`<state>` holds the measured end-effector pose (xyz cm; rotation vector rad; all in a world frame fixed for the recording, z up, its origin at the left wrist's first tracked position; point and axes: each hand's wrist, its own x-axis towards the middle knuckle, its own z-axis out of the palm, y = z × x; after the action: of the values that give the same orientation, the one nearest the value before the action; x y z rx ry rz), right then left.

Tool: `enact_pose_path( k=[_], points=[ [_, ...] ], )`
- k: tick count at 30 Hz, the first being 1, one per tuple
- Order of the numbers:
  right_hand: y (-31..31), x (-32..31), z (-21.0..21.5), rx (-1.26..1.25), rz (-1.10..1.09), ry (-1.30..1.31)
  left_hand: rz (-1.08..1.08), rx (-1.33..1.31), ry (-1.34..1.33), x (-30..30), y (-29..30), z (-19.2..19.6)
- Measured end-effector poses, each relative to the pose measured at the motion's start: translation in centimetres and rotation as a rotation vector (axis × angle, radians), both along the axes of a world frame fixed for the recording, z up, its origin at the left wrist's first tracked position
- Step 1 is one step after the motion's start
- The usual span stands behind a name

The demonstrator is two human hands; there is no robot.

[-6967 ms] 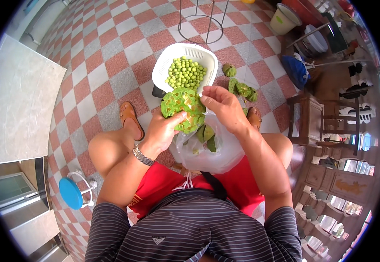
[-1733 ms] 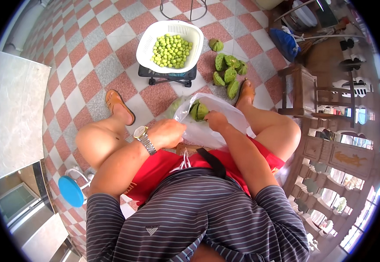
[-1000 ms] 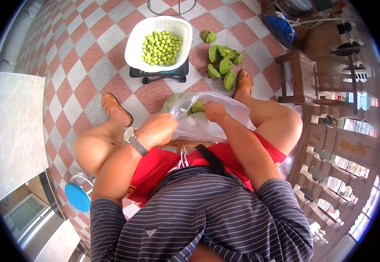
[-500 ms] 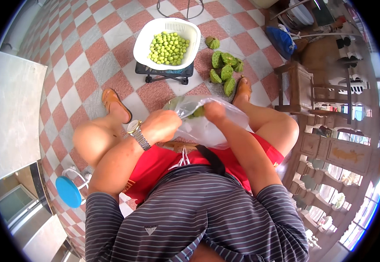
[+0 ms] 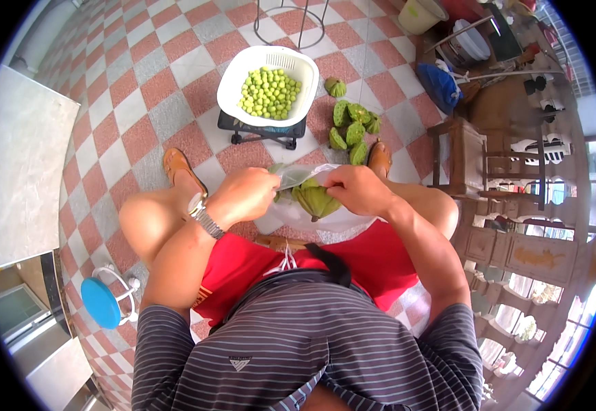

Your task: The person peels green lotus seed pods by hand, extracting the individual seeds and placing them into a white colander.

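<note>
A clear plastic bag hangs between my knees. My left hand, with a watch at its wrist, pinches the bag's left rim. At the mouth of the bag my right hand grips a green lotus pod, whose pointed stem end faces me. Part of the bag is covered by the pod and my fingers. Beyond my hands stands a white plastic basket holding many green lotus seeds. Several torn, emptied-looking lotus pods lie on the floor to its right.
The basket rests on a small black folding stool. A round wire stand is at the far side. To the right are a wooden chair and a blue bag. At the left are a blue-topped stool and a pale panel.
My right hand has drawn back from inside the bag, bringing the lotus pod up into plain view at its mouth. My left hand keeps its hold on the rim.
</note>
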<state>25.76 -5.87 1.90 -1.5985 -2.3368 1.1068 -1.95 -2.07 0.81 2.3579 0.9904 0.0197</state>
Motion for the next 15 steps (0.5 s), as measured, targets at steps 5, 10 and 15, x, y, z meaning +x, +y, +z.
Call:
enact_pose_path(
  k=[5,10,15],
  points=[
    [1.0,-2.6,4.9,0.542,-0.192,0.268,0.567,-0.575,-0.683,-0.5,1.4,0.5],
    [1.9,-4.6,5.3,1.069,0.107,0.2,0.509,-1.479,-1.43,0.3,1.6,2.3],
    [2.5,-4.0,3.4,0.911,-0.081,0.401,0.57,-1.261,-1.482,0.0,2.0,1.2]
  ],
)
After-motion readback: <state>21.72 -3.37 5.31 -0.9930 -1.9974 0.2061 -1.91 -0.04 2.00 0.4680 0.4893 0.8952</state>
